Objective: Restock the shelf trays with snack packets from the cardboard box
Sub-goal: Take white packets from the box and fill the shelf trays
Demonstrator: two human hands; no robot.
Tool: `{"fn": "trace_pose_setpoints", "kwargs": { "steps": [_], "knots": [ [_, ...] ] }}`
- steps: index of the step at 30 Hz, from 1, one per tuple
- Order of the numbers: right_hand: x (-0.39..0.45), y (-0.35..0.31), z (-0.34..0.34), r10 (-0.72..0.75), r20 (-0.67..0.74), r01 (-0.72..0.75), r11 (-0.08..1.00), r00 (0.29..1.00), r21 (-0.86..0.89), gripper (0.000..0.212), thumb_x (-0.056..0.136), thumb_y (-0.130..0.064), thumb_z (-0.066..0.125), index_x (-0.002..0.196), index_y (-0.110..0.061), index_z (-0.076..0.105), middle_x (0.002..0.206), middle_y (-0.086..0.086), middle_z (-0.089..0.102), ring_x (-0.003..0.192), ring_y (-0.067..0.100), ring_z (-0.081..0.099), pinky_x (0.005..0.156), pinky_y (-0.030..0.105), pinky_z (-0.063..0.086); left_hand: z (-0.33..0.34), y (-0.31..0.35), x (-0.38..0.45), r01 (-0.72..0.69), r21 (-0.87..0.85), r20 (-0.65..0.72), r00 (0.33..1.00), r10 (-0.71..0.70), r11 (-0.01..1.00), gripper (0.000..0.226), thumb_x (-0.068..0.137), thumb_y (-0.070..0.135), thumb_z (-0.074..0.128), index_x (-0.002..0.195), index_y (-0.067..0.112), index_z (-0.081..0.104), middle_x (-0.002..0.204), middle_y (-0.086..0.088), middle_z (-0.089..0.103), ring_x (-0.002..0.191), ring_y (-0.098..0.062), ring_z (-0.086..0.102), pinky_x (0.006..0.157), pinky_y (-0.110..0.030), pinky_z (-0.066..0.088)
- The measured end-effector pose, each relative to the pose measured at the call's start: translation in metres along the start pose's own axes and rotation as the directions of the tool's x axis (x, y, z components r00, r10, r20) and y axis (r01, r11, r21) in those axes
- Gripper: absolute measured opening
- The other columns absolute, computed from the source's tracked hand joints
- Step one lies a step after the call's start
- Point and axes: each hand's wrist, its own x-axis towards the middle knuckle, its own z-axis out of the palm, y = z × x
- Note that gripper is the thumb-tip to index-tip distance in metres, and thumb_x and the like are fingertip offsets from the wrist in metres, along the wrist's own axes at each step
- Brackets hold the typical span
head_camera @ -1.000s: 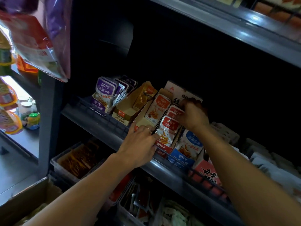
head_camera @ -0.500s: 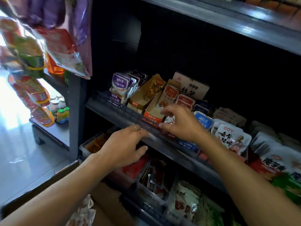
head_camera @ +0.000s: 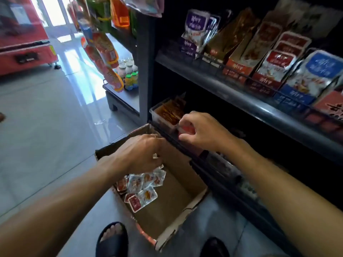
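My left hand [head_camera: 141,154] hangs over the open brown cardboard box [head_camera: 172,184] on the floor, fingers curled downward onto the heap of small red-and-white snack packets [head_camera: 142,188] at the box's near-left corner. Whether those fingers have closed on a packet I cannot tell; the knuckles hide the tips. My right hand [head_camera: 200,132] is at the lower shelf, fingers bent around the front edge of a red tray [head_camera: 187,129] just beside the clear plastic tray of amber packets [head_camera: 168,114].

Judgement: gather several packets flat and facing one way, and steady the tray with the right hand while loading.

Compared with half a second ago, both hands have dropped from the upper shelf rail [head_camera: 241,95], and the view has tipped down to the box.
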Motion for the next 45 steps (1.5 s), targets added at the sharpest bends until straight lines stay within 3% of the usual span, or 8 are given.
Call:
{"fn": "trace_pose_setpoints", "kwargs": {
  "steps": [10, 13, 21, 28, 32, 38, 42, 45],
  "knots": [
    [0.043, 0.002, 0.152, 0.002, 0.27, -0.021, 0.998, 0.963, 0.065, 0.037, 0.084, -0.034, 0.074, 0.117, -0.022, 0.063, 0.116, -0.001, 0.062, 0.105, 0.017, 0.059, 0.089, 0.037, 0.05, 0.127, -0.093, -0.065, 0.21, 0.042, 0.216, 0.952, -0.214, 0.977, 0.044, 0.086, 0.047, 0.049, 0.125, 0.031, 0.061, 0.11, 0.003, 0.067, 0.105, -0.021, 0.063, 0.084, -0.035, 0.047],
    [0.054, 0.011, 0.204, 0.003, 0.351, -0.037, 0.995, 0.936, 0.09, 0.038, 0.083, -0.031, 0.075, 0.116, -0.021, 0.063, 0.116, -0.001, 0.063, 0.106, 0.018, 0.06, 0.088, 0.036, 0.05, 0.163, -0.116, -0.079, 0.224, 0.122, 0.214, 0.945, -0.246, 0.967, 0.054, 0.082, 0.057, 0.028, 0.108, 0.032, 0.067, 0.104, 0.006, 0.07, 0.1, -0.02, 0.065, 0.091, -0.04, 0.043],
    [0.067, 0.029, 0.334, -0.037, 0.588, 0.044, 0.999, 0.808, 0.003, 0.058, 0.081, -0.034, 0.076, 0.132, -0.02, 0.052, 0.133, 0.004, 0.053, 0.121, 0.025, 0.052, 0.098, 0.039, 0.046, 0.2, -0.137, -0.086, 0.2, 0.171, 0.152, 0.962, -0.226, 0.965, 0.046, 0.092, 0.051, 0.031, 0.082, 0.026, 0.069, 0.077, 0.002, 0.069, 0.078, -0.019, 0.06, 0.093, -0.04, 0.039],
    [0.034, 0.033, 0.419, -0.016, 0.597, 0.088, 0.992, 0.802, -0.091, 0.076, 0.085, -0.03, 0.073, 0.147, -0.016, 0.031, 0.151, 0.01, 0.033, 0.141, 0.031, 0.03, 0.116, 0.046, 0.022, 0.212, -0.139, -0.088, 0.184, 0.163, 0.023, 0.981, -0.191, 0.969, 0.042, 0.088, 0.045, 0.038, 0.071, 0.018, 0.064, 0.069, -0.004, 0.065, 0.071, -0.025, 0.058, 0.087, -0.041, 0.038],
    [0.023, 0.036, 0.429, 0.172, 0.546, -0.175, 0.983, 0.82, -0.046, 0.07, 0.08, -0.035, 0.077, 0.142, -0.033, 0.044, 0.146, 0.006, 0.044, 0.138, 0.029, 0.036, 0.114, 0.044, 0.029, 0.213, -0.14, -0.089, 0.174, 0.179, 0.059, 0.981, -0.187, 0.968, 0.042, 0.089, 0.046, 0.036, 0.072, 0.019, 0.063, 0.068, -0.003, 0.064, 0.071, -0.023, 0.055, 0.088, -0.04, 0.037],
    [0.017, 0.05, 0.389, 0.152, 0.672, -0.553, 0.711, 0.725, 0.435, 0.042, 0.092, -0.013, 0.063, 0.133, -0.017, 0.056, 0.129, -0.003, 0.054, 0.122, 0.014, 0.049, 0.102, 0.026, 0.04, 0.207, -0.131, -0.076, 0.303, 0.15, 0.123, 0.939, -0.322, 0.941, 0.043, 0.088, 0.057, 0.037, 0.089, 0.026, 0.067, 0.088, 0.004, 0.073, 0.083, -0.018, 0.062, 0.088, -0.036, 0.035],
    [0.013, 0.046, 0.348, 0.03, 0.708, -0.624, 0.501, 0.705, 0.6, 0.024, 0.09, -0.004, 0.065, 0.114, -0.006, 0.063, 0.119, 0.006, 0.062, 0.112, 0.018, 0.06, 0.094, 0.028, 0.051, 0.202, -0.129, -0.052, 0.41, 0.119, 0.182, 0.886, -0.426, 0.904, 0.054, 0.084, 0.07, 0.054, 0.117, 0.027, 0.051, 0.112, 0.008, 0.067, 0.092, -0.015, 0.065, 0.076, -0.028, 0.042],
    [0.008, 0.039, 0.338, -0.009, 0.671, -0.62, 0.375, 0.741, 0.689, 0.022, 0.088, -0.001, 0.066, 0.111, -0.002, 0.064, 0.111, 0.006, 0.068, 0.103, 0.017, 0.066, 0.09, 0.028, 0.056, 0.204, -0.137, -0.041, 0.37, -0.017, 0.266, 0.897, -0.352, 0.929, 0.057, 0.084, 0.059, 0.065, 0.127, 0.024, 0.052, 0.116, 0.008, 0.068, 0.094, -0.013, 0.068, 0.069, -0.02, 0.049]
  ]
}}
